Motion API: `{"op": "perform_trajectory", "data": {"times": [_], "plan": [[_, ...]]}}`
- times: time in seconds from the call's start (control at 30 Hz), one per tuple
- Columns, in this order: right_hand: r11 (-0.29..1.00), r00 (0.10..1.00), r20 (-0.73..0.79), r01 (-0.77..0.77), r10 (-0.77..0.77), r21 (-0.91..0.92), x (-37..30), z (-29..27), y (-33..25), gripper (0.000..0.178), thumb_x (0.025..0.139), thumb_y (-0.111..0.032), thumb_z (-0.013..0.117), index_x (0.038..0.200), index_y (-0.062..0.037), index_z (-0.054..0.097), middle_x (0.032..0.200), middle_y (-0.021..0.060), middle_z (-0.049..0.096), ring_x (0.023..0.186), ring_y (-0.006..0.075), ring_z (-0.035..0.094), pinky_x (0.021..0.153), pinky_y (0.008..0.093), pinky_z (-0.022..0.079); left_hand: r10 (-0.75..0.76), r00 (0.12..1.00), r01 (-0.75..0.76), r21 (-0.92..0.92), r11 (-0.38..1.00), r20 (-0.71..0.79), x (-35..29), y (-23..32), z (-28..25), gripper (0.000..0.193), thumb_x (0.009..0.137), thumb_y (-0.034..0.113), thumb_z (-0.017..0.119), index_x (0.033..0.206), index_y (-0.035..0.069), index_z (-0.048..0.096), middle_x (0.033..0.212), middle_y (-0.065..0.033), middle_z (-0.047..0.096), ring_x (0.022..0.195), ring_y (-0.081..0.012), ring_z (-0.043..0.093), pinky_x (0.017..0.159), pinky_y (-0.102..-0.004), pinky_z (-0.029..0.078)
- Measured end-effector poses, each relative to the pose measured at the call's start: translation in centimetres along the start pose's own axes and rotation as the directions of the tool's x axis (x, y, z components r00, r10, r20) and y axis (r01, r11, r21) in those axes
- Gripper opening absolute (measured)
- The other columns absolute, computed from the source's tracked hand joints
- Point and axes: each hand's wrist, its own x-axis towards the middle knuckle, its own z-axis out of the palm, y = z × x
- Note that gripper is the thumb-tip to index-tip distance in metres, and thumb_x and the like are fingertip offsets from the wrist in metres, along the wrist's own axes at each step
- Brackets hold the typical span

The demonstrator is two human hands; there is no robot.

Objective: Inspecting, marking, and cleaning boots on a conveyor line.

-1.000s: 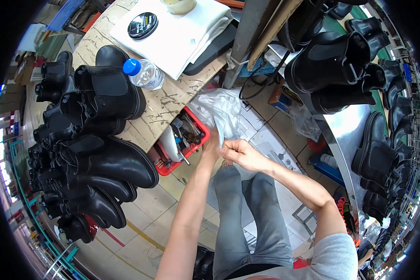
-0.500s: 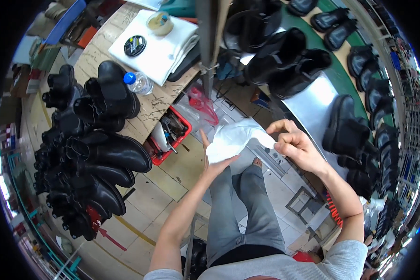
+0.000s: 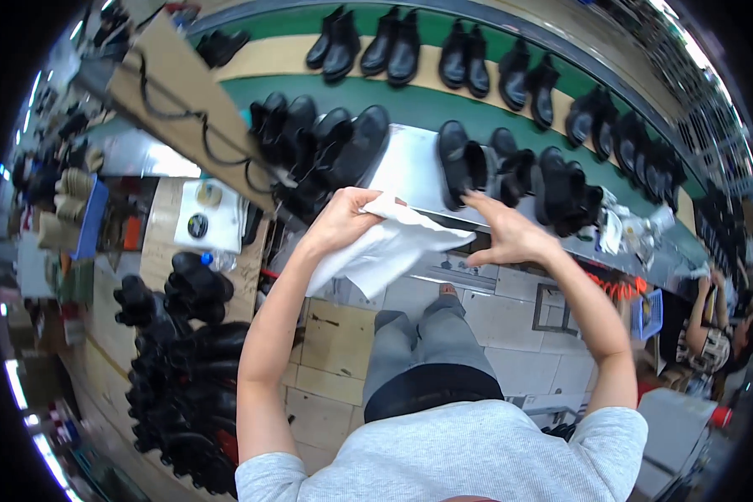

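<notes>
My left hand (image 3: 345, 221) is closed on the top edge of a white cloth (image 3: 376, 258), pinching it between thumb and fingers. The cloth hangs in loose folds over my lap side and stretches toward my right hand (image 3: 517, 232). That hand is open, thumb and fingers spread, and holds nothing. Its fingertips come close to a black boot (image 3: 453, 163) on the bench edge; whether they touch it I cannot tell. More black boots (image 3: 556, 188) stand to its right, and a cluster of black boots (image 3: 330, 146) stands to the left.
A green conveyor (image 3: 427, 94) carries pairs of black boots along the far side. On the left, a wooden table (image 3: 161, 219) holds folded white cloth, a small tub and a bottle. Many black shoes (image 3: 192, 368) stand below it. Another person (image 3: 715, 335) works at far right.
My view has swung right toward the bench and conveyor. The right hand has let go of the white cloth and opened near a boot; the left hand keeps hold of it.
</notes>
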Motion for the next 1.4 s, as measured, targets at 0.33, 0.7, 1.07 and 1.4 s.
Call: {"op": "perform_trajectory", "data": {"times": [0.33,0.7,1.07,1.4], "plan": [[0.667,0.715,-0.603,0.259,0.354,0.698,-7.1,4.7,3.9,0.020,0.074,-0.008,0.061,0.093,-0.0052,0.066,0.094,0.0100,0.061,0.089,0.0226,0.059,0.079,0.0341,0.044,0.479,0.707,-0.697,0.630,0.343,0.521,3.5,9.9,15.8,0.029,0.061,0.004,0.060,0.088,0.011,0.065,0.070,-0.0040,0.052,0.059,-0.0221,0.055,0.055,-0.0357,0.046],[-0.716,0.564,-0.572,0.695,0.596,-0.061,-25.8,4.5,24.9,0.036,0.091,-0.021,0.036,0.119,-0.0007,0.047,0.070,0.0035,0.035,0.057,0.0144,0.033,0.046,0.0257,0.033,0.264,0.775,-0.491,0.285,0.823,0.574,6.7,3.0,32.2,0.014,0.075,0.013,0.064,0.086,0.004,0.063,0.073,-0.0093,0.057,0.069,-0.0286,0.057,0.061,-0.0363,0.047],[0.341,-0.168,-0.298,0.525,0.940,0.780,-35.7,2.1,43.2,0.005,0.084,-0.013,0.057,0.086,-0.0091,0.057,0.073,0.0045,0.055,0.058,0.0104,0.050,0.044,0.0239,0.038,-0.005,0.880,-0.281,0.530,0.800,0.475,12.2,2.5,34.2,0.016,0.076,0.011,0.062,0.090,0.004,0.063,0.078,-0.0108,0.060,0.074,-0.0301,0.059,0.064,-0.0379,0.048],[0.366,-0.101,-0.362,0.026,0.927,0.930,-32.1,2.4,39.8,0.040,0.088,-0.021,0.048,0.122,-0.0004,0.046,0.094,0.0064,0.060,0.075,0.0122,0.056,0.063,0.0239,0.044,0.026,0.938,-0.222,0.544,0.809,0.345,14.6,3.4,33.2,0.017,0.078,0.013,0.062,0.090,0.001,0.062,0.079,-0.0128,0.061,0.073,-0.0302,0.060,0.064,-0.0364,0.047]]}}
